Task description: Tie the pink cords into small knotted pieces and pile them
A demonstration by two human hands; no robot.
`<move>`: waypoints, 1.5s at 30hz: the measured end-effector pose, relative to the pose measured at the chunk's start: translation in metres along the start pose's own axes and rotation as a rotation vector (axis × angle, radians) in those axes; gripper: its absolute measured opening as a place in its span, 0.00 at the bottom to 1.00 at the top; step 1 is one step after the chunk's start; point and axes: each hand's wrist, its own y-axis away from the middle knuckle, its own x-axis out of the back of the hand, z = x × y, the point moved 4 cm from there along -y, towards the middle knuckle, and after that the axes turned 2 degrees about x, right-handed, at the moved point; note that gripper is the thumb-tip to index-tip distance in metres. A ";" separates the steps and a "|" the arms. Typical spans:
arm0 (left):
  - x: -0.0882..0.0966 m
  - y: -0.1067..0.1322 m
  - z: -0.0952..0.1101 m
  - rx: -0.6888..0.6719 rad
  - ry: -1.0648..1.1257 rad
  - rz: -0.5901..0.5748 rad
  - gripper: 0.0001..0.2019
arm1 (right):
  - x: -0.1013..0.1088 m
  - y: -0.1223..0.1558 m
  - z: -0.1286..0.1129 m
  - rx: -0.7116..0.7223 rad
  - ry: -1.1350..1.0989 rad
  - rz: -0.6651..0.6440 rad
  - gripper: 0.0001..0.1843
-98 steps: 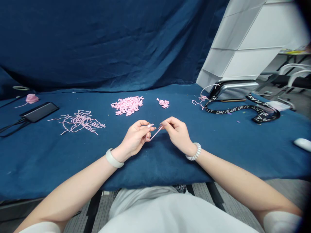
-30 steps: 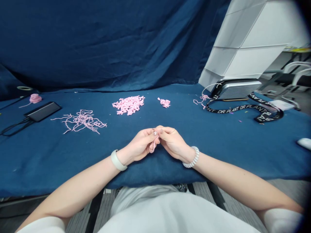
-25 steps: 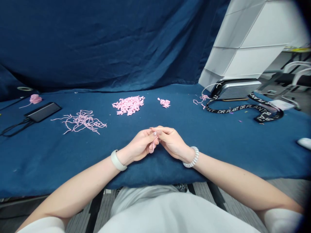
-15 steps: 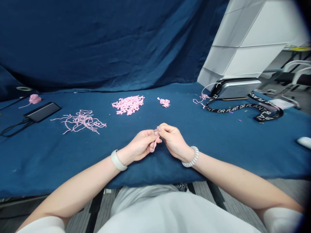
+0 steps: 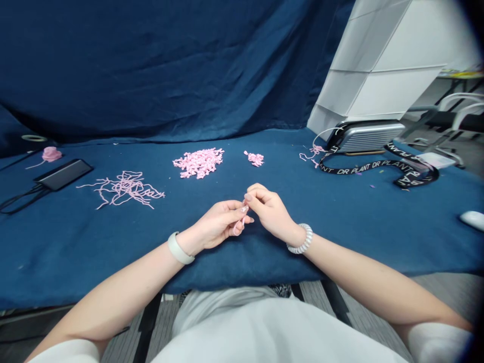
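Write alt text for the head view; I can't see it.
A person's left hand and right hand pinch a thin pink strand between their fingertips over a blue-covered table. Beyond lie, left to right, a pink yarn tangle, a large heap of small pink pieces and a smaller heap.

Ahead of the right hand (image 5: 270, 209), the dark blue tablecloth (image 5: 340, 237) leaves room up to the small clump of knotted pink yarn (image 5: 255, 159), and a narrow gap parts it from the broad heap of pink yarn knots (image 5: 198, 163). Right of the clump, a wider lane runs back towards the dark blue hanging curtain (image 5: 170, 70), which closes the far side. A black fabric lanyard with white lettering (image 5: 355, 170) bars the back right; at left, a tangle of thin pink yarn strands (image 5: 126, 189) stands in the way
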 end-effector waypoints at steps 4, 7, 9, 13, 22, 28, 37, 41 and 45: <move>-0.002 0.001 0.001 -0.053 -0.107 0.015 0.14 | -0.001 0.001 -0.004 0.017 0.036 -0.044 0.19; -0.002 0.001 0.002 -0.142 -0.170 0.053 0.14 | 0.002 -0.001 0.000 -0.023 -0.002 -0.029 0.19; -0.002 0.002 0.002 -0.189 -0.215 0.070 0.14 | 0.006 -0.003 0.006 -0.094 -0.085 -0.003 0.19; -0.002 0.003 0.003 -0.233 -0.294 0.106 0.13 | 0.014 -0.008 0.015 -0.249 -0.249 0.009 0.21; -0.001 0.002 0.002 -0.211 -0.394 0.153 0.14 | 0.013 -0.009 -0.004 -0.131 0.013 -0.221 0.17; -0.001 0.003 0.002 -0.203 -0.425 0.181 0.13 | 0.013 -0.007 -0.009 0.019 0.227 -0.271 0.10; 0.000 0.002 0.003 -0.209 -0.446 0.197 0.12 | 0.014 -0.006 -0.009 0.141 0.381 -0.207 0.12; 0.002 0.002 0.003 -0.226 -0.444 0.206 0.13 | 0.013 -0.006 -0.009 0.147 0.390 -0.170 0.12; 0.002 0.002 0.003 -0.240 -0.453 0.204 0.13 | 0.013 -0.007 -0.006 0.095 0.376 -0.180 0.13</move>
